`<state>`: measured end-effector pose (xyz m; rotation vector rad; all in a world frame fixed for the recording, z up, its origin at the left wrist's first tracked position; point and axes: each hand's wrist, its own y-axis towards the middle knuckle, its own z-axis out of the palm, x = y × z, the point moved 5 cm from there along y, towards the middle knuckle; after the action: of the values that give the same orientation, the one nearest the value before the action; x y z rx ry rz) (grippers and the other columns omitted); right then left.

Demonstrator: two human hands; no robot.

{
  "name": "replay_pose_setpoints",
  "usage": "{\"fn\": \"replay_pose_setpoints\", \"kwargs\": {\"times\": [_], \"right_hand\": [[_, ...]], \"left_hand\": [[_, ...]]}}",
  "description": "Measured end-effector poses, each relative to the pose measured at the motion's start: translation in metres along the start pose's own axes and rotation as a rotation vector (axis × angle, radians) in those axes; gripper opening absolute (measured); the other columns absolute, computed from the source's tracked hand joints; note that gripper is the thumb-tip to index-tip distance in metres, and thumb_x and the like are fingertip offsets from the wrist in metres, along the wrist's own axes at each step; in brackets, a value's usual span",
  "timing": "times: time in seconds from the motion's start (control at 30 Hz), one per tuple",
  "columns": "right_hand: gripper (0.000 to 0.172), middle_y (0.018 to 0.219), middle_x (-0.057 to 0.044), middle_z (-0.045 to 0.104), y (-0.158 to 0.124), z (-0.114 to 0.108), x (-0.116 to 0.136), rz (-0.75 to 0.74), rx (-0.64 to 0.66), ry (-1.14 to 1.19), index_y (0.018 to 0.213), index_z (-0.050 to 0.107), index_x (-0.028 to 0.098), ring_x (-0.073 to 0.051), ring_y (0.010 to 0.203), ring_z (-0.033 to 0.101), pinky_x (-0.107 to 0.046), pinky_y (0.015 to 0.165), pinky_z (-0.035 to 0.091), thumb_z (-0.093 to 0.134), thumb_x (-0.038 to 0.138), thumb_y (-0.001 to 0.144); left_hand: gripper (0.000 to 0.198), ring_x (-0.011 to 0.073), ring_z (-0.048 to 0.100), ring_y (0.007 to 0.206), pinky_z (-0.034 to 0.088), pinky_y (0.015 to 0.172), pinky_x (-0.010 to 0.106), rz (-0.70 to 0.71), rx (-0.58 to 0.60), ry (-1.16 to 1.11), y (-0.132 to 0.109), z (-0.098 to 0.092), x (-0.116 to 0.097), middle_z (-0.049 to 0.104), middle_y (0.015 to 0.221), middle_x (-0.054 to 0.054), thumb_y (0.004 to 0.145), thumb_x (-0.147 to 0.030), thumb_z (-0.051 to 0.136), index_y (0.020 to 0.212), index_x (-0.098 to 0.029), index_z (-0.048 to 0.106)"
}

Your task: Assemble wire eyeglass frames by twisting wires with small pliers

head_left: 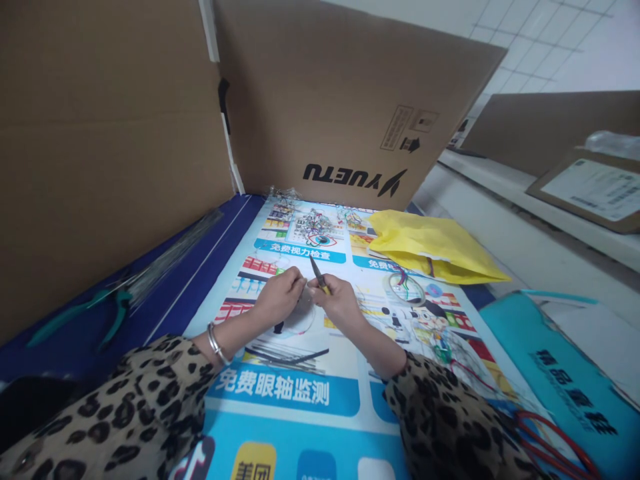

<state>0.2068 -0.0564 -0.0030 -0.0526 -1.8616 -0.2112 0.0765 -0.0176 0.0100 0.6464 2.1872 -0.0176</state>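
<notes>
Upside-down “YUETU” marks cardboard beyond the right hand's pointed tool.

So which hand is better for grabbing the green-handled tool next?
Probably the left hand: the green-handled tool lies on that side, and the right hand holds a pointed tool.

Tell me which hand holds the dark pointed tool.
The right hand: the tool points up out of its grip. The left hand, close beside it, shows no such tool.

Your right hand gripping a pointed tool, your left hand pinched closed just beside it, teal-handled pliers lying left, yellow bag beyond.
</notes>
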Motion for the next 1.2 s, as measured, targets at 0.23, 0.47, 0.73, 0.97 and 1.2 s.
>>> {"fn": "replay_pose_setpoints", "kwargs": {"times": [0.23,0.47,0.73,0.97,1.2], "right_hand": [[0.021,0.055,0.004,0.052,0.000,0.006,0.001,0.120,0.049,0.221,0.079,0.058,0.016,-0.009,0.050,0.046,-0.023,0.050,0.039,0.063,0.031,0.064],[0.013,0.055,0.004,0.053,0.000,0.006,0.002,0.078,0.027,0.129,0.073,0.058,0.017,-0.009,0.051,0.046,-0.023,0.051,0.039,0.059,0.029,0.067],[0.018,0.054,0.004,0.052,-0.002,0.005,0.006,0.148,0.041,0.179,0.072,0.057,0.016,-0.010,0.051,0.049,-0.023,0.051,0.041,0.062,0.032,0.065],[0.019,0.059,0.003,0.055,-0.005,0.003,0.005,0.104,0.137,0.191,0.078,0.059,0.017,-0.009,0.055,0.049,-0.023,0.055,0.041,0.063,0.032,0.067],[0.016,0.059,0.004,0.054,-0.011,-0.002,0.003,0.136,0.101,0.077,0.078,0.060,0.017,-0.009,0.053,0.047,-0.021,0.052,0.039,0.061,0.027,0.066]], "left_hand": [[0.023,0.0107,0.051,0.046,0.038,0.050,0.023,-0.076,-0.057,-0.255,-0.001,-0.001,0.005,0.052,0.055,-0.006,0.086,-0.038,0.038,0.071,-0.021,0.043],[0.022,0.0102,0.051,0.048,0.037,0.050,0.022,-0.039,-0.106,-0.222,-0.002,-0.005,0.002,0.050,0.056,-0.005,0.086,-0.037,0.039,0.071,-0.021,0.042],[0.021,0.0092,0.050,0.045,0.038,0.048,0.021,-0.064,-0.078,-0.321,-0.003,-0.004,0.001,0.051,0.056,-0.006,0.085,-0.037,0.039,0.073,-0.020,0.045],[0.020,0.0088,0.049,0.044,0.038,0.047,0.021,-0.101,-0.135,-0.338,-0.001,-0.009,0.003,0.051,0.055,-0.006,0.085,-0.036,0.039,0.073,-0.020,0.044],[0.023,0.0080,0.049,0.043,0.037,0.044,0.020,-0.135,-0.080,-0.461,0.000,-0.005,0.005,0.051,0.057,-0.006,0.085,-0.040,0.041,0.075,-0.020,0.043]]}}
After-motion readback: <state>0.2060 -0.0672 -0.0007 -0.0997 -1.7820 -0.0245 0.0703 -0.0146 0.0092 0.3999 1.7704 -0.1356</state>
